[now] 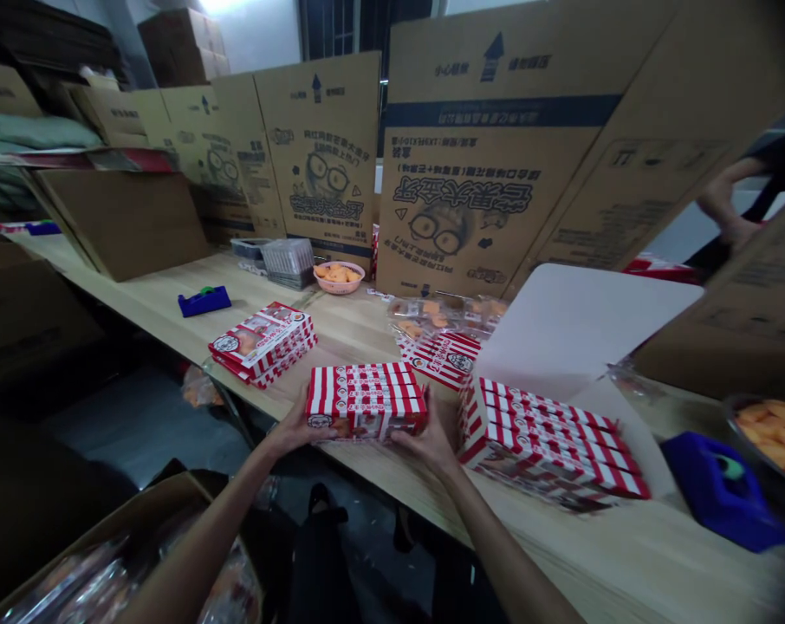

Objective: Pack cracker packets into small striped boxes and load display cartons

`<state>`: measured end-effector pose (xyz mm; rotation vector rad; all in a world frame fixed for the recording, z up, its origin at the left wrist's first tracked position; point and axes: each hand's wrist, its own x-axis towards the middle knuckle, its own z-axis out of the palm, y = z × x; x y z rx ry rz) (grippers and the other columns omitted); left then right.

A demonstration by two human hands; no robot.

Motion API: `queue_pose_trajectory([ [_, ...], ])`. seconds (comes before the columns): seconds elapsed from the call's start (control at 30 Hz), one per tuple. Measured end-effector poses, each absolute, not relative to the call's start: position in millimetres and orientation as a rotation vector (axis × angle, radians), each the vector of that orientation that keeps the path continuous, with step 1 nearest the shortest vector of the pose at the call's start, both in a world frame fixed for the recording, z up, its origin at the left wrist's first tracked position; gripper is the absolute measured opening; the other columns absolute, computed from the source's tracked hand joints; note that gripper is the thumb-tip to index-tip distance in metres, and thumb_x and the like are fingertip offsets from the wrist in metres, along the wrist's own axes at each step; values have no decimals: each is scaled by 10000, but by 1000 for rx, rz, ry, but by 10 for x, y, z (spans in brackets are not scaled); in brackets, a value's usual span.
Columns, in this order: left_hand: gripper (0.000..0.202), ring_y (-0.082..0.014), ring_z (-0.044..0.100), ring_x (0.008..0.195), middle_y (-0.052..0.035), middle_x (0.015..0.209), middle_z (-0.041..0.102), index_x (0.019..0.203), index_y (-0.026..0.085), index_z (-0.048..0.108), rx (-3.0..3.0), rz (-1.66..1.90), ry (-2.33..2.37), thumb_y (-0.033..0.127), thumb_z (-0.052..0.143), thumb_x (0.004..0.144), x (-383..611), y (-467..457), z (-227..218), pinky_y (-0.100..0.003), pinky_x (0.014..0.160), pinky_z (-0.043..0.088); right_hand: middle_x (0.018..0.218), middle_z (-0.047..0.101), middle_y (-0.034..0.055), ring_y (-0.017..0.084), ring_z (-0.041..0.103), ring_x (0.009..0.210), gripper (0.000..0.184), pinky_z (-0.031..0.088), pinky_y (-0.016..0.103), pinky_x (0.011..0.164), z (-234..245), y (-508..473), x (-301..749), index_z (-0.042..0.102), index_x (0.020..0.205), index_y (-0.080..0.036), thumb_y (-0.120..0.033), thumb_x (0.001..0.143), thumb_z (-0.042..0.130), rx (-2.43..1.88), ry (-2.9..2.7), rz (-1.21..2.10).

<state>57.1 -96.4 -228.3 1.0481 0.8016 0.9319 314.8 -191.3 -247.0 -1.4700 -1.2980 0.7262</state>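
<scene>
Between my two hands is a row of red-and-white striped snack boxes [366, 394], standing on edge at the front of the table. My left hand [296, 426] grips the row's left end, and my right hand [430, 436] closes on the right end, thumb along the front. To the right, an open display carton [591, 334] with a raised white lid holds several more striped boxes [554, 438]. A stack of the same boxes [262, 338] lies to the left. Behind my right hand lies a flat striped piece [441, 357].
Clear packs with orange pieces [431, 314], a pink basket of orange snacks [339, 277] and plastic trays [288, 260] sit behind. Blue tape dispensers [204, 301] stand left and right. Tall cardboard cartons [463, 165] line the back. Another person's arm [723, 204] shows at far right.
</scene>
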Motion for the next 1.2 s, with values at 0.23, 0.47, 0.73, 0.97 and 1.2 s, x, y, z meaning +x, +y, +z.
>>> queue_pose_trajectory([
  [0.23, 954, -312, 478, 1266, -131, 1237, 601, 1274, 174, 490, 1310, 952, 837, 50, 862, 405, 607, -991, -2247, -475, 1134, 275, 1550, 191, 177, 368, 101, 1447, 1116, 185, 531, 1155, -1320, -1750, 3217, 228, 1493, -193, -488, 595, 821, -1508, -2328, 368],
  [0.47, 991, -340, 500, 1250, -150, 1319, 552, 1316, 220, 452, 1403, 948, 881, 115, 878, 427, 612, -990, -2244, -515, 1107, 322, 960, 691, 100, 221, 619, 877, 219, 475, 331, 775, -1109, -1396, 3709, 685, 933, -149, -245, 876, 497, -1924, -2238, 464],
  [0.73, 995, -358, 500, 1241, -155, 1308, 562, 1347, 217, 407, 1424, 895, 872, 173, 884, 475, 612, -1002, -2225, -527, 1093, 349, 852, 686, 114, 215, 636, 802, 259, 480, 321, 730, -1126, -1445, 3732, 660, 832, -130, -162, 899, 412, -2166, -2141, 345],
  [0.97, 1101, -364, 459, 1270, -177, 1433, 422, 1439, 200, 254, 1628, 859, 813, 340, 858, 530, 576, -900, -2382, -534, 1071, 377, 1527, 246, 204, 402, 157, 1421, 927, 159, 568, 1136, -1043, -1253, 3529, 327, 1451, -141, -621, 730, 657, -1908, -2473, 326],
  [1.2, 1144, -353, 454, 1273, -177, 1432, 418, 1471, 212, 195, 1691, 856, 807, 391, 850, 551, 567, -874, -2458, -539, 1076, 365, 1513, 201, 250, 429, 184, 1401, 1489, 200, 558, 1126, -1241, -999, 2919, 40, 1519, -157, -579, 355, 866, -1753, -2832, 668],
])
